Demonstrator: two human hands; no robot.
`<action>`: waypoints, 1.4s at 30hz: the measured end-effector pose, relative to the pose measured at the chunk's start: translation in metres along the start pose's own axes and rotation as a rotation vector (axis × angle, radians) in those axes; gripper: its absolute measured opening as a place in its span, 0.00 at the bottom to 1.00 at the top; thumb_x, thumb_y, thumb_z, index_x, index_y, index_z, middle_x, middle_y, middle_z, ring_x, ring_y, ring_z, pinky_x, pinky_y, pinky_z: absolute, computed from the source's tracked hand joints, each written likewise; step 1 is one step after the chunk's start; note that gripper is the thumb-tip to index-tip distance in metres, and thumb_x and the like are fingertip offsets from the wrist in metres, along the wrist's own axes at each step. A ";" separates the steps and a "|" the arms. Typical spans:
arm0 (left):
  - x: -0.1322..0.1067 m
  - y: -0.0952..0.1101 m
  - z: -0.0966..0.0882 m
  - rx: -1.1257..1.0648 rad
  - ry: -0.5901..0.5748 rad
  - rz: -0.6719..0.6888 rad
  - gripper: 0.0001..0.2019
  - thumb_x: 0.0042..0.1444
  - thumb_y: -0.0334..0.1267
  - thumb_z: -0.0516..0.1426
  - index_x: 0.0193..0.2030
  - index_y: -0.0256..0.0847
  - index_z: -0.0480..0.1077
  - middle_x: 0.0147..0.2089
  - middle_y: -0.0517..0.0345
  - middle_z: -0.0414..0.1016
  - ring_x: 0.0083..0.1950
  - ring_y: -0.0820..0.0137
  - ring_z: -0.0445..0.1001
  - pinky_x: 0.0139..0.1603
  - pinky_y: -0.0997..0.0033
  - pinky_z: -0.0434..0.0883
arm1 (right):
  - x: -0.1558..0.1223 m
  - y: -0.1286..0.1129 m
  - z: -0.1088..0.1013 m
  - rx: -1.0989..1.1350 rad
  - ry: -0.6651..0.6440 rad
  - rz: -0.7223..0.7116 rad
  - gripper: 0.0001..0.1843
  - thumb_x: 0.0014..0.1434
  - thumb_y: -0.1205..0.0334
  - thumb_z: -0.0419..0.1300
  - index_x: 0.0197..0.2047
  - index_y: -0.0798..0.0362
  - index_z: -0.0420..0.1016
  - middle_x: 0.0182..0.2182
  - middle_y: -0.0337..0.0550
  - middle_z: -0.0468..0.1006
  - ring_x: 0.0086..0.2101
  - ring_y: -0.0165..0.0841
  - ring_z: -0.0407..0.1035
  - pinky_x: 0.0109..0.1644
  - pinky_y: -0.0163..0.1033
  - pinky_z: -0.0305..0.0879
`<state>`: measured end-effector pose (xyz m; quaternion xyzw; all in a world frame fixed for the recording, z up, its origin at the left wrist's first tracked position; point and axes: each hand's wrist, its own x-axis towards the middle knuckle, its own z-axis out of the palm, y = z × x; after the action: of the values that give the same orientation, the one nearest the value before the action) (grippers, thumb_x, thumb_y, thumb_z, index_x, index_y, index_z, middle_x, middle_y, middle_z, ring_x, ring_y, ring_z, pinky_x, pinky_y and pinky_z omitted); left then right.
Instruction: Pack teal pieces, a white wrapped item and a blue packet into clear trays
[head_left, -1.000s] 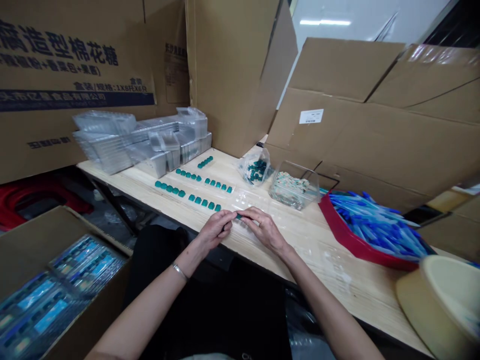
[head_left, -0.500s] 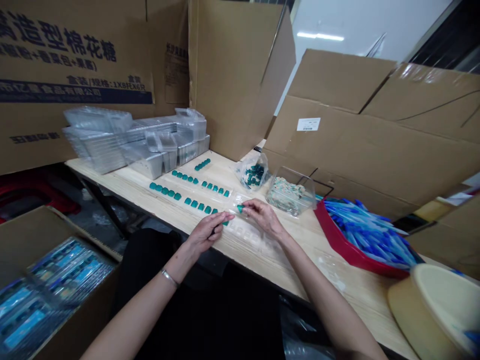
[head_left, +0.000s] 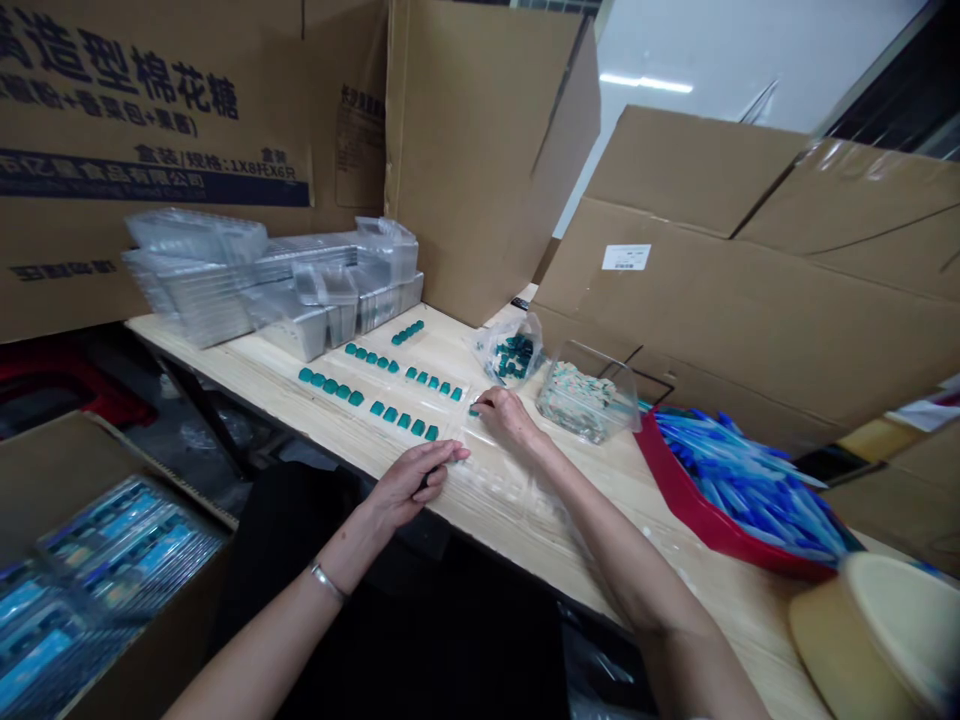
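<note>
My right hand (head_left: 508,414) is closed in a pinch on a small green piece (head_left: 474,410) at the far edge of a clear plastic strip with moulded pockets (head_left: 495,478). Below and left of it, my left hand (head_left: 414,478) is curled shut near the table's front edge; something dark shows between its fingers, too small to make out. Glossy green pieces (head_left: 330,385) sit in rows to the left, several in each. Behind my right hand lies a clear bag of dark green pieces (head_left: 514,355).
A clear box of pale small pieces (head_left: 581,395) stands beside a red tray of blue sticks (head_left: 735,480). Stacked clear plastic trays (head_left: 202,290) are at the back left. A cream tub (head_left: 847,620) stands front right; a carton of blue-labelled packs (head_left: 120,560) is lower left. Cardboard walls (head_left: 465,150) rise behind.
My right hand has moved slightly left and away from me with the green piece, its fingers now lower over the strip. My left hand has shifted slightly down. The view has turned a little.
</note>
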<state>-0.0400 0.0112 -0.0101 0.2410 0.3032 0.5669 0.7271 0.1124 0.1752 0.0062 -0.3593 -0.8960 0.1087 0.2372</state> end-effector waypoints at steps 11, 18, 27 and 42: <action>0.009 0.005 0.000 -0.285 0.111 -0.047 0.10 0.57 0.37 0.55 0.37 0.30 0.69 0.34 0.52 0.71 0.18 0.86 0.56 0.10 0.88 0.48 | 0.003 -0.013 0.000 -0.129 -0.082 0.076 0.07 0.53 0.64 0.61 0.33 0.59 0.77 0.32 0.49 0.76 0.35 0.34 0.69 0.39 0.35 0.61; 0.009 0.003 0.003 -0.128 0.168 0.104 0.19 0.56 0.50 0.53 0.37 0.31 0.69 0.31 0.52 0.71 0.18 0.81 0.61 0.11 0.84 0.47 | -0.032 -0.074 -0.025 0.327 -0.062 -0.042 0.10 0.55 0.57 0.59 0.33 0.54 0.78 0.29 0.43 0.76 0.29 0.30 0.68 0.33 0.34 0.62; 0.015 -0.002 0.016 0.021 0.216 0.160 0.32 0.50 0.65 0.47 0.33 0.33 0.70 0.21 0.57 0.68 0.21 0.75 0.66 0.21 0.77 0.62 | -0.068 -0.111 -0.012 0.361 -0.061 -0.199 0.07 0.49 0.68 0.61 0.35 0.53 0.76 0.40 0.45 0.76 0.33 0.30 0.69 0.37 0.36 0.65; 0.010 -0.007 0.027 0.198 0.084 0.219 0.19 0.44 0.44 0.64 0.39 0.37 0.66 0.29 0.62 0.68 0.18 0.86 0.55 0.14 0.85 0.47 | -0.063 -0.064 -0.011 1.125 0.107 0.384 0.13 0.43 0.58 0.67 0.33 0.55 0.76 0.26 0.38 0.76 0.26 0.27 0.69 0.36 0.35 0.67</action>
<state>-0.0149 0.0192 0.0023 0.3192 0.3595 0.6199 0.6201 0.1196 0.0853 0.0174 -0.3388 -0.6067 0.5895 0.4119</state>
